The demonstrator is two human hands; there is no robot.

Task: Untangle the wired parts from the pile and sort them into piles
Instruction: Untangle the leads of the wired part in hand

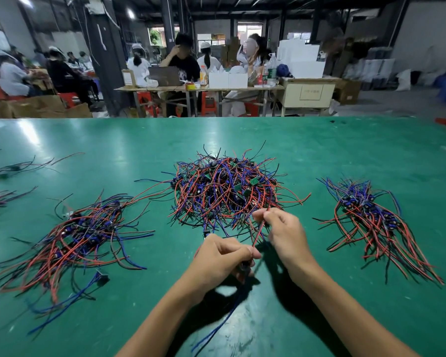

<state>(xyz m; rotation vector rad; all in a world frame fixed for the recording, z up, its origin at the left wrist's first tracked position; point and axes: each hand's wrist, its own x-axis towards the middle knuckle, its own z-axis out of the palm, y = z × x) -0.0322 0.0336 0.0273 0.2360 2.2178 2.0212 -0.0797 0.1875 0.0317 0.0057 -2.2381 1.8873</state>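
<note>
Red wire (260,231) slants up-right, pinched by left hand (223,256) and right hand (281,228).

Bare green mat (255,331) lies open between the left pile (83,238), central tangle (224,191) and right pile (371,220).

— What colours are in the middle pile (224,191) in front of you?

— Red, blue and black wires, with small green boards among them. The mat (319,150) under it is plain green, with pale scuffs.

— And the piles either side of it?

— The left pile (80,235) and the right pile (371,217) show you the same red, blue and black.

— Nearer you than the middle pile?

— A red wire (260,231), and a blue wire (216,328) trailing below it.
</note>
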